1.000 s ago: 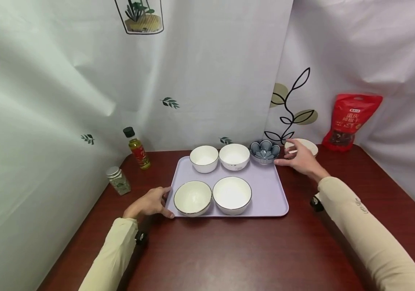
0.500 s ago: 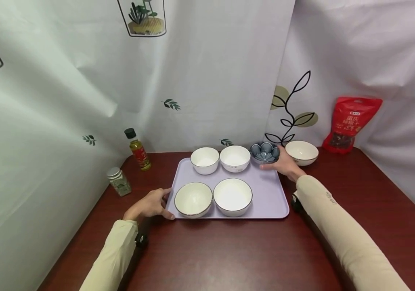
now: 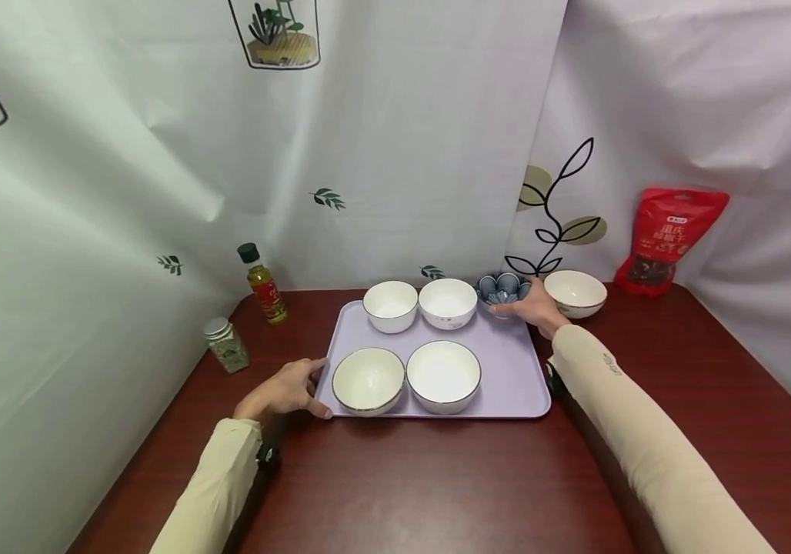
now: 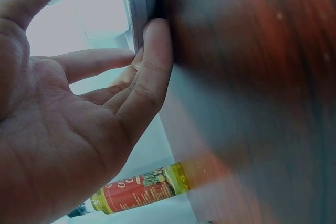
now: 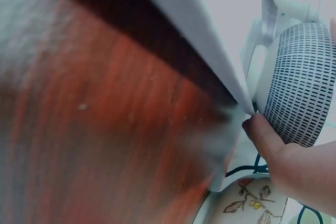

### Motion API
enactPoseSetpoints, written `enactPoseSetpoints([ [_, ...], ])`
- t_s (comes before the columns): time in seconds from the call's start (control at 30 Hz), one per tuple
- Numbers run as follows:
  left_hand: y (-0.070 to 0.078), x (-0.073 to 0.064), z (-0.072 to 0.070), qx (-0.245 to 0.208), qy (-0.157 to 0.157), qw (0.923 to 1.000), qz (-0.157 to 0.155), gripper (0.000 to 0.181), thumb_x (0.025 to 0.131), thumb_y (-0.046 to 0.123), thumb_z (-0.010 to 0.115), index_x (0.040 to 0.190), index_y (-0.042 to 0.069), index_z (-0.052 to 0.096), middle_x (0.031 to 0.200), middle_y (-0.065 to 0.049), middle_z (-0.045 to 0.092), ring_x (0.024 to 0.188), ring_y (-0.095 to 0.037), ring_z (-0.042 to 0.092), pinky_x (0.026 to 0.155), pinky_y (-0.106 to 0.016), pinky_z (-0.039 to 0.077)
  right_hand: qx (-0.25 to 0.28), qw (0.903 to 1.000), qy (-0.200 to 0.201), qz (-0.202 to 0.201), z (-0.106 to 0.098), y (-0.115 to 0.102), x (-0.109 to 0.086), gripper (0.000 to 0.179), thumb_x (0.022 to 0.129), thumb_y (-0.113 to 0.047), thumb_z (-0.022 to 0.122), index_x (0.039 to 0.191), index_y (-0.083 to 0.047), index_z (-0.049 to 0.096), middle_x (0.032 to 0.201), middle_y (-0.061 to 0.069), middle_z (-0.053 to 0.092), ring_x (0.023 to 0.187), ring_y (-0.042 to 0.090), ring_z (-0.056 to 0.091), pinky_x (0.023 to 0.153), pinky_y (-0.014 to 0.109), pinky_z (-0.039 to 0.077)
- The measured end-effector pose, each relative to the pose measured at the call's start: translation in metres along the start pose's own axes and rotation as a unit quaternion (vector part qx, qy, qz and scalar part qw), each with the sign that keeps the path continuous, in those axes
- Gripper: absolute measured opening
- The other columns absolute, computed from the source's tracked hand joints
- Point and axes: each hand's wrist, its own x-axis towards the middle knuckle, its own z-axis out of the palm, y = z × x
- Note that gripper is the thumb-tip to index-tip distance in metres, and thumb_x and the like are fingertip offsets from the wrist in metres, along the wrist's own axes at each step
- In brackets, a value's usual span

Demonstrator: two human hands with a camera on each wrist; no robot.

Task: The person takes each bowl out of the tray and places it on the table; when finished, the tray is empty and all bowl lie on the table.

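Note:
My left hand (image 3: 285, 387) touches the left edge of a lilac tray (image 3: 506, 392), its thumb near the front corner; in the left wrist view the fingertips (image 4: 157, 35) lie along the tray's rim. My right hand (image 3: 537, 306) holds a blue petal-shaped bowl (image 3: 502, 286) at the tray's back right corner, thumb in front, other fingers mostly hidden. The bowl's outer wall (image 5: 299, 82) shows a dark grid pattern in the right wrist view, one fingertip between it and the tray rim. Also on the tray stand several white bowls, among them a front left one (image 3: 368, 381) and a front right one (image 3: 443, 377).
A white bowl (image 3: 575, 292) with a floral outside stands right of the tray. Behind it a red pouch (image 3: 672, 238) leans on the cloth wall. An oil bottle (image 3: 267, 288) and a spice jar (image 3: 227, 346) stand at the table's left edge.
My right hand has moved left from beside the white bowl at the right onto the blue bowl and closed round it. The left hand and the tray have stayed in place.

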Motion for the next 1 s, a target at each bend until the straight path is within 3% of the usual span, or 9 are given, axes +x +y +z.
enactPoseSetpoints([
  [0.17,0.002,0.000,0.001,-0.007,0.002,1.0000,0.000,0.103,0.067,0.017,0.094,0.147,-0.014,0.038,0.112,-0.021,0.062,0.087,-0.022,0.063,0.079,-0.036,0.055,-0.021,0.9996,0.016,0.007,-0.001,-0.003,-0.001,0.120,0.076,-0.031,0.086,0.161,-0.002,0.007,0.163,0.030,0.020,0.151,0.045,0.023,0.123,0.053,0.024],
  [0.33,0.001,-0.001,0.003,-0.016,0.001,0.9999,0.001,0.103,0.066,0.016,0.094,0.148,-0.014,0.037,0.111,-0.020,0.063,0.087,-0.021,0.062,0.078,-0.035,0.055,-0.074,0.9949,0.066,-0.019,0.000,0.001,-0.004,0.122,0.068,-0.037,0.090,0.159,-0.001,0.018,0.156,0.035,0.031,0.145,0.047,0.032,0.119,0.054,0.030],
  [0.5,-0.001,-0.001,0.004,-0.018,0.006,0.9998,-0.008,0.103,0.066,0.016,0.094,0.148,-0.012,0.038,0.113,-0.020,0.063,0.088,-0.021,0.062,0.079,-0.035,0.055,-0.084,0.9918,0.081,-0.051,-0.003,0.001,-0.008,0.123,0.064,-0.038,0.092,0.158,0.001,0.023,0.154,0.035,0.035,0.144,0.048,0.033,0.118,0.055,0.031],
  [0.77,0.000,-0.002,0.003,-0.017,0.008,0.9998,0.002,0.104,0.066,0.016,0.094,0.148,-0.013,0.037,0.115,-0.022,0.063,0.088,-0.022,0.063,0.078,-0.035,0.055,-0.069,0.9922,0.051,-0.090,-0.027,-0.003,-0.022,0.117,0.063,-0.038,0.094,0.156,-0.003,0.031,0.149,0.031,0.042,0.138,0.047,0.037,0.115,0.055,0.035],
  [1.0,0.001,-0.004,0.003,-0.011,0.003,0.9999,0.004,0.104,0.067,0.018,0.093,0.148,-0.013,0.036,0.115,-0.021,0.062,0.090,-0.022,0.060,0.081,-0.036,0.054,-0.061,0.9885,-0.005,-0.138,-0.058,0.016,-0.041,0.107,0.067,-0.031,0.093,0.154,-0.005,0.036,0.151,0.026,0.042,0.136,0.039,0.038,0.116,0.058,0.029],
])
